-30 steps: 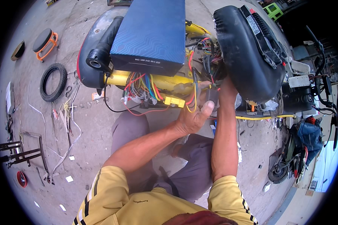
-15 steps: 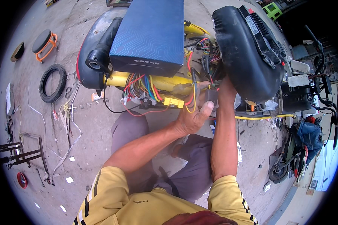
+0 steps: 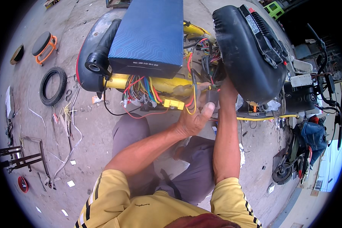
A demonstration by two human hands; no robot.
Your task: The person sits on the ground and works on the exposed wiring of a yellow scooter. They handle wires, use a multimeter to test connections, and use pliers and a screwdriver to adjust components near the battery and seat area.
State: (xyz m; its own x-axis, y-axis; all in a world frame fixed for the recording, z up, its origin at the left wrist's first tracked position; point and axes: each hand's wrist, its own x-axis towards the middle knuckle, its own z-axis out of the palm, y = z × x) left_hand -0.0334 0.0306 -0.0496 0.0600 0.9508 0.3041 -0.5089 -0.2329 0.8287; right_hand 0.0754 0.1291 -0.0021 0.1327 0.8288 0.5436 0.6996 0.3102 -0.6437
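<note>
My left hand [image 3: 195,121] holds a small black block [image 3: 212,97] with wires, its thumb pressed on the near side and its fingers partly behind it. Beside that hand hangs a yellow connector [image 3: 174,103], joined to red and yellow wires. My right hand [image 3: 228,89] reaches up beneath the black seat [image 3: 247,57]; its fingers are hidden among the wires there. A bundle of coloured wires [image 3: 140,88] spills over the yellow frame tube [image 3: 119,81] of the scooter. More wires [image 3: 207,57] crowd the opening left of the seat.
A large dark blue box [image 3: 148,38] rests on the frame, beside a black handlebar grip [image 3: 102,53]. On the concrete floor at left lie a tyre [image 3: 53,86], a stool with orange legs [image 3: 44,46] and a metal frame [image 3: 34,155]. Another scooter [image 3: 292,159] stands at right.
The view has shifted slightly, so the box and seat appear a little further left. Both hands keep nearly the same place and pose.
</note>
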